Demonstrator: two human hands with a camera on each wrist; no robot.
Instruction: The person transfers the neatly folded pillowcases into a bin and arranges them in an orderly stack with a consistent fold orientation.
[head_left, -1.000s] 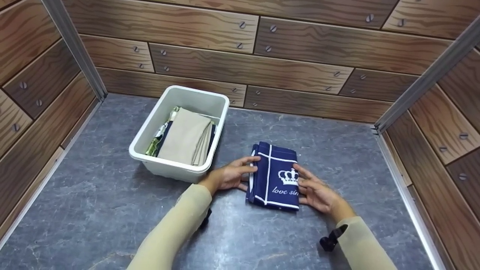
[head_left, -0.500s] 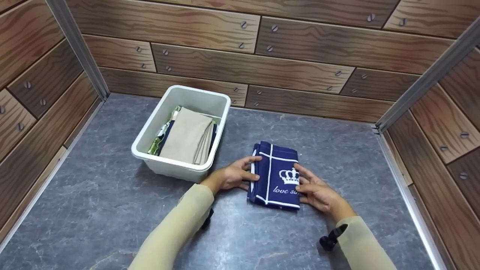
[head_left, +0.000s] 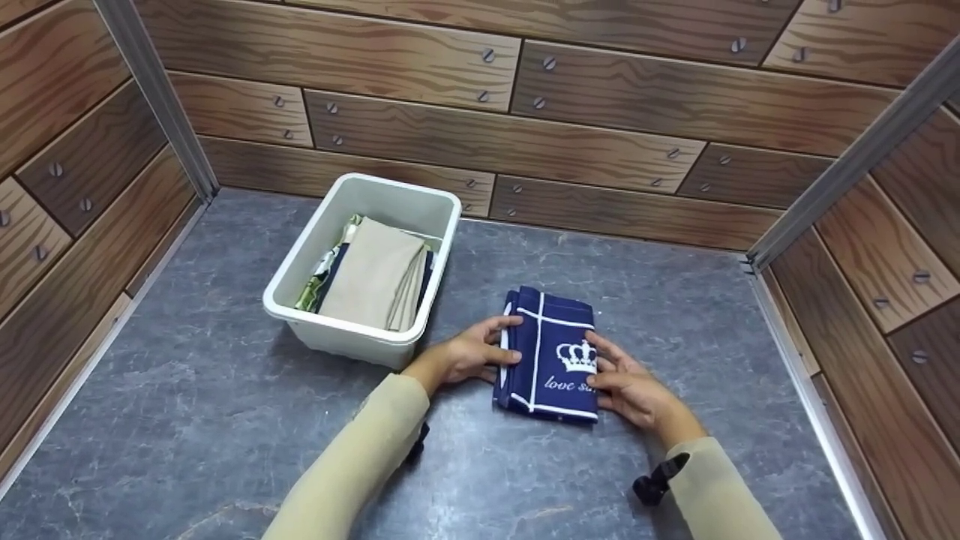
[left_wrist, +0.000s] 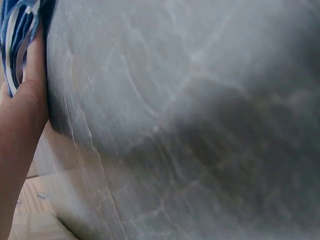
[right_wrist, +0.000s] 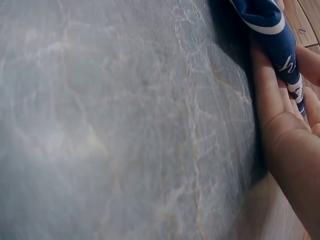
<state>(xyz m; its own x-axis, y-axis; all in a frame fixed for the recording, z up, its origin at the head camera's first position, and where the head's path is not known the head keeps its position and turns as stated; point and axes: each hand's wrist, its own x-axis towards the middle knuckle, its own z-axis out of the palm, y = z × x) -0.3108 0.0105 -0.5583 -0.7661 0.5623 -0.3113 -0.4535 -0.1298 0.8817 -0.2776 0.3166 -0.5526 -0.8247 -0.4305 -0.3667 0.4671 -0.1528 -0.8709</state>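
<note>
Between both hands lies a folded navy cloth [head_left: 553, 356] with white lines, a white crown and partly covered white lettering. My left hand [head_left: 476, 352] grips its left edge, with thumb and a finger on top. The right hand [head_left: 628, 384] pinches the opposite edge, thumb over the print. In the right wrist view, fingers [right_wrist: 270, 82] reach under the cloth [right_wrist: 285, 47], along the tabletop. The left wrist view shows the cloth's stacked folds [left_wrist: 19, 37] beside the left hand [left_wrist: 25, 95]; the far fingertips are hidden.
Left of the cloth stands a white plastic bin [head_left: 360, 328]. Inside it are a folded beige cloth [head_left: 373, 274] and green-patterned and dark blue fabric beneath. Wood-patterned walls [head_left: 420, 142] enclose the grey marbled tabletop [head_left: 187, 390] at the back and both sides.
My left thumb has slid slightly down along the cloth's edge, and the right thumb has come further onto the print. The cloth and bin stay almost in place; the view shifts a little.
</note>
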